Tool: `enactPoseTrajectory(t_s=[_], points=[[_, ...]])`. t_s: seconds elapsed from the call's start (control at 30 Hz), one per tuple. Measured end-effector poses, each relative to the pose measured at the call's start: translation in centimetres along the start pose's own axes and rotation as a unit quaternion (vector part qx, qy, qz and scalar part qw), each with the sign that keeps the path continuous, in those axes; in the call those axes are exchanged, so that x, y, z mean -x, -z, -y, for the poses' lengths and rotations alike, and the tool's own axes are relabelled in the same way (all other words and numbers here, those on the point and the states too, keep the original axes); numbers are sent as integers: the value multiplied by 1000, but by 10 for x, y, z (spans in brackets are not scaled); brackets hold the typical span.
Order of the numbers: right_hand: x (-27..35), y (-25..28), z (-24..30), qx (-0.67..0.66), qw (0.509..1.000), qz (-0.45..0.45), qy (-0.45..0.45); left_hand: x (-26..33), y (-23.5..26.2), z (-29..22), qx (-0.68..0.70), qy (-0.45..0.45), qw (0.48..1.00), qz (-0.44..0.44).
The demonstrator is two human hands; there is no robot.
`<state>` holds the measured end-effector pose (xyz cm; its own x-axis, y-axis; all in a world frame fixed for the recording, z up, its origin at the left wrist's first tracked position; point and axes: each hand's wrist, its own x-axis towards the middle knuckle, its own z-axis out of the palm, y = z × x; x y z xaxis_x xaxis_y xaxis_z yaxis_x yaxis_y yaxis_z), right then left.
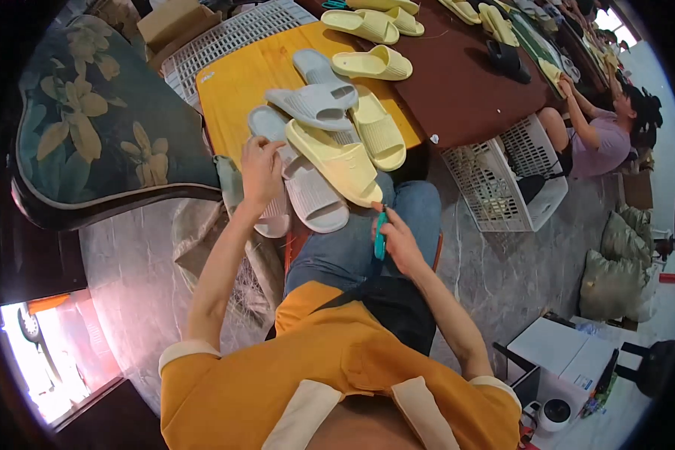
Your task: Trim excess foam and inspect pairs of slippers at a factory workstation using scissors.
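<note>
My left hand (262, 172) has its fingers bent over the edge of a light grey slipper (316, 199) at the table's near side. A second grey slipper (274, 219) shows partly beneath that hand. In my right hand (401, 244) are teal-handled scissors (381, 235), whose blades are mostly hidden. The fingers holding them are by the toe of a pale yellow slipper (345, 166), which lies tilted across the pile. More grey slippers (315, 103) and another yellow slipper (379, 129) lie just beyond, overlapping one another.
The yellow wooden table (232, 97) meets a brown table (450, 97) holding more yellow slippers (371, 62) and a black slipper (508, 61). A flowered chair (105, 127) stands left. White crates (495, 180) stand right, near a seated person (600, 135).
</note>
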<state>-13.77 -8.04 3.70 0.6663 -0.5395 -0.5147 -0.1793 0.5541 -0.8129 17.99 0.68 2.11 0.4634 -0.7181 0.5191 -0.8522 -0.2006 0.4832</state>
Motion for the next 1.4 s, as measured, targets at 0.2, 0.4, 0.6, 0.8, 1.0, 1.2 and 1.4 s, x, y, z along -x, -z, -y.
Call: enactPoseTrajectory(t_s=[0.2, 0.4, 0.6, 0.8, 1.0, 1.2, 1.4], points=[[13, 43, -3, 22, 997, -23, 72, -40, -56, -99, 30, -47, 984, 171], [33, 59, -20, 202, 957, -73, 195, -74, -176, -89, -69, 38, 959, 271], [52, 81, -32, 381, 864, -164, 284, -86, -191, -87, -44, 38, 946, 320], [66, 79, -12, 109, 968, -172, 150, -103, -147, -83, 124, -38, 906, 402], [75, 83, 35, 151, 923, -211, 284, -114, -47, -130, 284, -20, 820, 497], [29, 64, 36, 276, 912, -142, 269, -42, -48, -110, 224, -169, 843, 460], [2, 43, 18, 426, 864, -107, 248, -10, -42, -113, 152, -173, 953, 198]])
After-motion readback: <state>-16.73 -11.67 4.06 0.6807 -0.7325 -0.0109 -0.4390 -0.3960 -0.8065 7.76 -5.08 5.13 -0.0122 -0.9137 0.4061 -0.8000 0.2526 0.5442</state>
